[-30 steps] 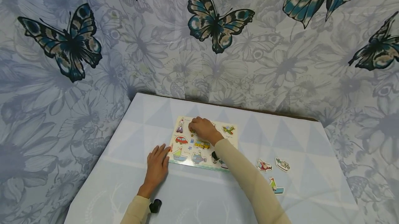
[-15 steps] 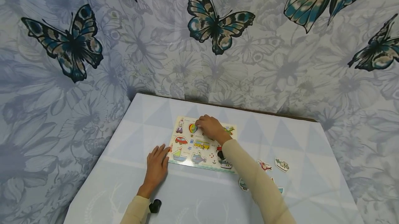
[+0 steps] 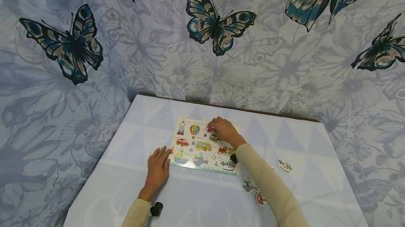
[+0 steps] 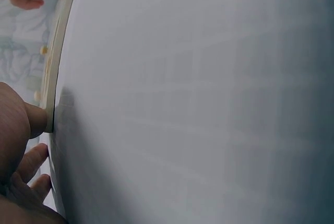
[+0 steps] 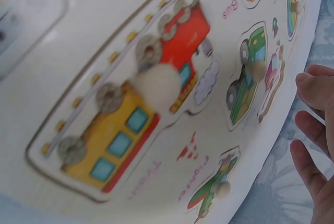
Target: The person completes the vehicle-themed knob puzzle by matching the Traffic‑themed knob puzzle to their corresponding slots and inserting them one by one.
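Puzzle board point(image 3: 190, 158) flat on the surface point(image 3: 196, 195)

So the left hand point(image 3: 158, 169) is just resting relaxed at its left edge, not gripping. Right hand point(image 3: 225, 130) is over the far part, fingers apart, grasping nothing. Loose pieces point(image 3: 249, 185) sit nearby, some half behind the sleeve point(image 3: 269, 185).

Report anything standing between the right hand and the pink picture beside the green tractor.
Nothing visible does. In the right wrist view, an open gap separates the right hand from the pink picture; the green tractor lies beyond that picture. The left hand is away at the board's left edge.
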Motion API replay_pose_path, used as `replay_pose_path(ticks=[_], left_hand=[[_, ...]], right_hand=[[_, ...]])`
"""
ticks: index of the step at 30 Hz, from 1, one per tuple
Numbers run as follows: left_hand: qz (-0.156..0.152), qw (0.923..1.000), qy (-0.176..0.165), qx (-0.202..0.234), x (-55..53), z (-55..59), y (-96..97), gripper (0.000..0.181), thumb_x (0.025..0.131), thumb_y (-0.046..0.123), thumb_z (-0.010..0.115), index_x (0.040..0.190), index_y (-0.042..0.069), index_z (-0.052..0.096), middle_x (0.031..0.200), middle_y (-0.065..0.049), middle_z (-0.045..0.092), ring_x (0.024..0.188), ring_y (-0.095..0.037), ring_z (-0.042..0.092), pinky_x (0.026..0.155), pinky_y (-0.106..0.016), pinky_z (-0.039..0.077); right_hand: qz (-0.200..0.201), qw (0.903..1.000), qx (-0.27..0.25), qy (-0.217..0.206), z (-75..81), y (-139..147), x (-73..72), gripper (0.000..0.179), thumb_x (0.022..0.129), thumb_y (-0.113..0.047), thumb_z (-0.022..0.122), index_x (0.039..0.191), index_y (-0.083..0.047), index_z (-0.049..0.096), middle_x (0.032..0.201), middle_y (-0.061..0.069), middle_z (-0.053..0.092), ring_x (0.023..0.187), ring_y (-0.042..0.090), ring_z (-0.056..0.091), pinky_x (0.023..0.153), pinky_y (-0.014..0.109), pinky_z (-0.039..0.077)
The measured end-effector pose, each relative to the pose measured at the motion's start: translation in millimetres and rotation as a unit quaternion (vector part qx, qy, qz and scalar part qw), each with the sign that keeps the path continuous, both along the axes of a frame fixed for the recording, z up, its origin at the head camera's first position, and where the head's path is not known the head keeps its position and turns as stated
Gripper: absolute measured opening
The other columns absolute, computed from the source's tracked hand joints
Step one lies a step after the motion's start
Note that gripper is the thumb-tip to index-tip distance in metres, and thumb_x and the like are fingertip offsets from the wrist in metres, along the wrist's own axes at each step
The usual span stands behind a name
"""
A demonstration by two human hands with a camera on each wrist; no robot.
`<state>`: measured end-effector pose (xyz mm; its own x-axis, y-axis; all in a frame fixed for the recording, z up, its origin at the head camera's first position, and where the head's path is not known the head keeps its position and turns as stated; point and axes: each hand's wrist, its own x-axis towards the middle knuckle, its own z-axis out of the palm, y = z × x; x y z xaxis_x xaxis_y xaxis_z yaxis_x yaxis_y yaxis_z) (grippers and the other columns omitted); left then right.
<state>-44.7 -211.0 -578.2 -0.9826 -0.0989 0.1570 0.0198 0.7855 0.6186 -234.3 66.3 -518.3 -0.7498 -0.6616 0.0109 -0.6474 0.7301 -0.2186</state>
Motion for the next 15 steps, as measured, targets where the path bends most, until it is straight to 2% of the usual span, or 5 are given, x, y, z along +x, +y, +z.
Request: replay_pose_path(ticks=[9, 15], left_hand=[[0.006, 0.9996, 0.026, 0.000, 3.3, -6.3, -2.0, 0.038, 0.096, 0.006, 0.061, 0.134, 0.004, 0.061, 0.145, -0.024, 0.053, 0.138, -0.050, 0.039, 0.107, -0.070, 0.024], [-0.003, 0.9997, 0.018, 0.015, 3.4, -6.4, -3.6, 0.039, 0.097, 0.006, 0.059, 0.136, 0.004, 0.059, 0.148, -0.024, 0.050, 0.141, -0.049, 0.035, 0.109, -0.070, 0.021]], right_hand=[[-0.001, 0.9998, -0.011, 0.014, 4.0, 24.1, 10.9, 0.022, 0.096, -0.014, 0.067, 0.118, -0.018, 0.070, 0.117, 0.000, 0.067, 0.107, 0.022, 0.060, 0.088, 0.040, 0.054], [-0.010, 0.9997, -0.007, 0.020, 6.2, 50.7, 20.2, 0.019, 0.096, -0.014, 0.067, 0.114, -0.018, 0.071, 0.115, 0.000, 0.069, 0.106, 0.022, 0.062, 0.088, 0.041, 0.054]])
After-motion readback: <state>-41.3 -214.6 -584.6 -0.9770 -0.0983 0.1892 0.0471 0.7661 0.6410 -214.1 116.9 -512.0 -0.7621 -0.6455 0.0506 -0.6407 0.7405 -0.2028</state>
